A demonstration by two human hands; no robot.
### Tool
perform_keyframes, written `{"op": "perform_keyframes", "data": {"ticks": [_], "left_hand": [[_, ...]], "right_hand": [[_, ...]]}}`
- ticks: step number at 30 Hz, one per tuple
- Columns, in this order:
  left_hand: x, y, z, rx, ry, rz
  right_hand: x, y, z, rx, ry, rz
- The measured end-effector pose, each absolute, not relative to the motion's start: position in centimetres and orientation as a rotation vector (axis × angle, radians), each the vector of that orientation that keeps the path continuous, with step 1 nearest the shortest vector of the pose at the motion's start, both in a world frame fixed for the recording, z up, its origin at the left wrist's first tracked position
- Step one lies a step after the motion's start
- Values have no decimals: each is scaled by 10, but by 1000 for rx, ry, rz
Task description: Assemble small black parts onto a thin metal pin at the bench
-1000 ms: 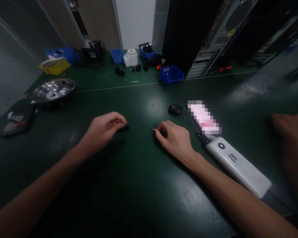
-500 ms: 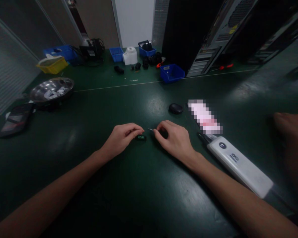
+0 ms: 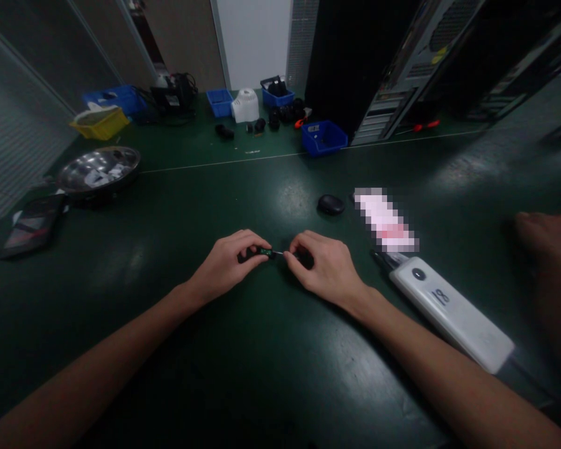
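Note:
Between the thumb and fingertips of my left hand (image 3: 229,260) is a small dark piece with a green circuit board (image 3: 265,252), close above the green table (image 3: 243,374). My right hand (image 3: 325,265), its fingers pinched, grips a thin metal-tipped tool (image 3: 279,252); most of it is hidden by the hand. The tip points left and meets the right end of the circuit board, or nearly so; I cannot tell which. A black computer mouse (image 3: 331,204) lies beyond my right hand.
Right of my right arm are a white power strip (image 3: 453,312) and a phone (image 3: 386,218) with a blurred screen. Another person's hand (image 3: 549,243) rests at the far right. A metal bowl (image 3: 98,168), blue bins (image 3: 324,138) and a yellow bin (image 3: 100,123) stand farther back.
My left fingers have parted and now hold the circuit board by its edges. The tool's tip in my right hand has moved down and left to the board's end.

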State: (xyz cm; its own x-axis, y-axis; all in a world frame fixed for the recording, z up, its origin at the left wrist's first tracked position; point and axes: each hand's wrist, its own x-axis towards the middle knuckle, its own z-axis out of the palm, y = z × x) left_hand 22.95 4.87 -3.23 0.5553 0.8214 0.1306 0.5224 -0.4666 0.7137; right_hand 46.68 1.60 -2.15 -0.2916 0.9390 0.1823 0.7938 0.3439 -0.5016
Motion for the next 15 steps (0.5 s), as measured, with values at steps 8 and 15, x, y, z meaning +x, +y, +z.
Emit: {"op": "perform_keyframes", "data": {"ticks": [8, 15], "left_hand": [[231, 46, -27, 2173, 1082, 622], [228, 47, -32, 2198, 995, 705]], "right_hand": [[467, 16, -22, -1516, -2206, 406], [466, 13, -23, -1455, -2197, 437]]}}
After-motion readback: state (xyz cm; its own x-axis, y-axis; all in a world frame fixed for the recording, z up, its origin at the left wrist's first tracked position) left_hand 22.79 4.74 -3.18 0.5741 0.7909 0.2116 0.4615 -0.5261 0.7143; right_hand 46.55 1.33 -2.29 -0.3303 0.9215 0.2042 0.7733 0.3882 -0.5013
